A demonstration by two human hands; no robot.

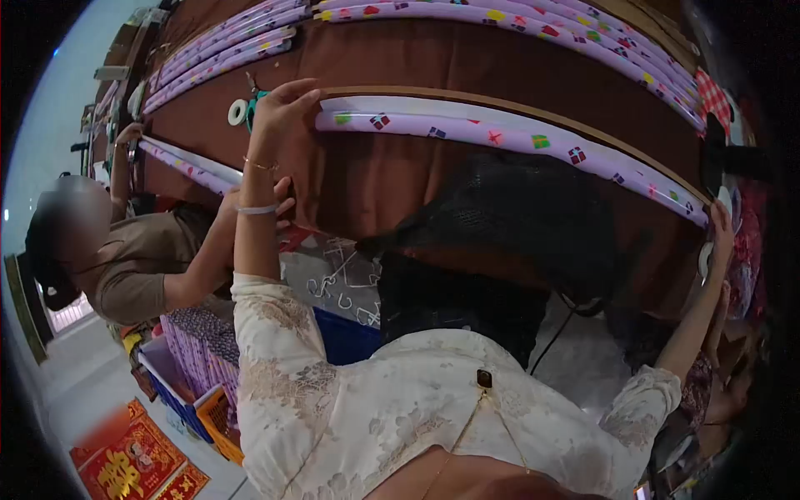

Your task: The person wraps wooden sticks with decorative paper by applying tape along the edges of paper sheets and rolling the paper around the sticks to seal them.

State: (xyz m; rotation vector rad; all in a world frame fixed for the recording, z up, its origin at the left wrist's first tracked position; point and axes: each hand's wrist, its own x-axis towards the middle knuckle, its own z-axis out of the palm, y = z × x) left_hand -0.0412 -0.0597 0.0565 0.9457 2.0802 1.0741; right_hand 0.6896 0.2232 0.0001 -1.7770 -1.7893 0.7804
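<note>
A lilac wrapping-paper roll (492, 136) with small gift patterns lies across the brown-covered table, its pale edge open along the far side. Along that edge runs a long thin brown strip (500, 97). My left hand (287, 107) pinches the strip's left end between thumb and fingers, just above the roll's end. At the far right, my right hand (722, 232) is closed around the strip's other end, by the roll's right tip; its fingertips are partly hidden. Beside my left wrist lie teal-handled scissors (251, 117) and a white tape roll (237, 112).
More lilac rolls (533, 23) line the table's far side. On the left, a co-worker (142, 258) handles another lilac roll (187, 165). Dark mesh fabric (517, 212) hangs over the near edge. A crate (179, 400) of rolls and a red print (133, 458) are at lower left.
</note>
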